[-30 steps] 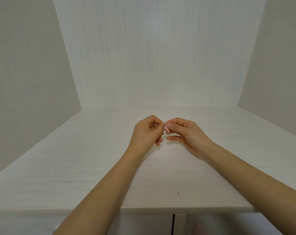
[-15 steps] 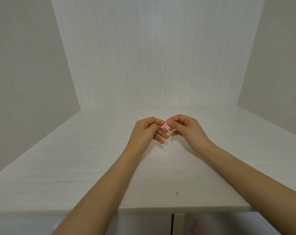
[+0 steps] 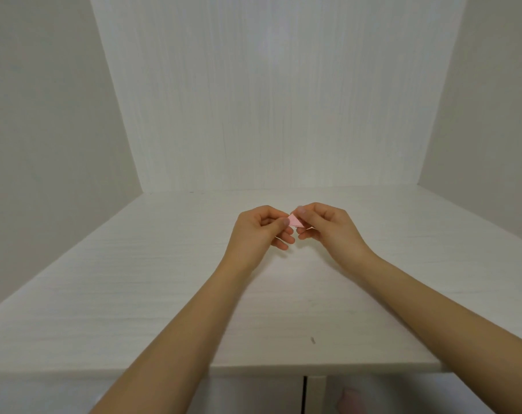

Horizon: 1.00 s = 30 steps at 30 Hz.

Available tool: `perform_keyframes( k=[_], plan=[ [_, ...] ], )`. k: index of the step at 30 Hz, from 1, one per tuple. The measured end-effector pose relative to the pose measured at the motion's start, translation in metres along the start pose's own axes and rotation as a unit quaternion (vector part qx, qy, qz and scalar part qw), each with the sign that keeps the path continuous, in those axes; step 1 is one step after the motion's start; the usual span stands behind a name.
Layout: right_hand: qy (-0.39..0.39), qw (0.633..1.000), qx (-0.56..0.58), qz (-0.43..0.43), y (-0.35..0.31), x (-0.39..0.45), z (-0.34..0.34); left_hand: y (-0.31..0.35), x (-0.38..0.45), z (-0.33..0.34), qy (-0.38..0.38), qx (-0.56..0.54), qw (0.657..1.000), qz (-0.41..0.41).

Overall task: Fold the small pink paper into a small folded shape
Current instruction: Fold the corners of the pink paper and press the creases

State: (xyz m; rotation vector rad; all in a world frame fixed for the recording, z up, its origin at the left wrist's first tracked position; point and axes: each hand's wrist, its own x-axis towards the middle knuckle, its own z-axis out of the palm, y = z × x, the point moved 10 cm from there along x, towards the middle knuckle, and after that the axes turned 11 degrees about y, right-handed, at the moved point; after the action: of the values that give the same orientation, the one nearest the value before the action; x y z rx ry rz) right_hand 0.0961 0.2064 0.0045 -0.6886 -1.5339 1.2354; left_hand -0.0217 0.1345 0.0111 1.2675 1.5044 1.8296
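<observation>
You hold one pink paper [image 3: 295, 221] above the white table [image 3: 134, 294], its long edge running from upper left down to the right. Your left hand [image 3: 258, 231] pinches its left end; your right hand [image 3: 328, 227] pinches the upper corner (fingers hide the rest). One dark speck [image 3: 313, 340] lies near the table's front edge.

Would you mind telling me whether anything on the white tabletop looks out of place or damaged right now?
Only one thing stands out: a small dark mark on the white tabletop near its front edge; what it is cannot be told. The pink paper is held above the surface between the left hand and right hand.
</observation>
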Motion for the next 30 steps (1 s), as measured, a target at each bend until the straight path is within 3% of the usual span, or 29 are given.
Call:
perform_keyframes(
  k=[6, 10, 16, 23, 30],
  plan=[
    [-0.027, 0.997, 0.028, 0.073, 0.013, -0.003, 0.005, 0.001, 0.002, -0.005, 0.02, -0.009, 1.0, -0.001],
    [-0.033, 0.997, 0.025, 0.063, 0.009, -0.003, 0.005, -0.001, 0.002, -0.006, 0.021, -0.007, 1.0, -0.003],
    [-0.02, 0.997, -0.079, -0.016, -0.003, -0.005, 0.005, -0.003, -0.001, 0.003, -0.011, -0.011, 1.0, -0.023],
    [-0.048, 0.997, -0.053, 0.007, 0.001, -0.007, 0.012, 0.0, 0.003, -0.005, 0.017, 0.019, 1.0, 0.009],
    [-0.016, 0.994, -0.103, -0.04, -0.004, -0.006, 0.008, -0.005, 0.002, -0.001, 0.001, -0.018, 0.999, -0.029]
  ],
)
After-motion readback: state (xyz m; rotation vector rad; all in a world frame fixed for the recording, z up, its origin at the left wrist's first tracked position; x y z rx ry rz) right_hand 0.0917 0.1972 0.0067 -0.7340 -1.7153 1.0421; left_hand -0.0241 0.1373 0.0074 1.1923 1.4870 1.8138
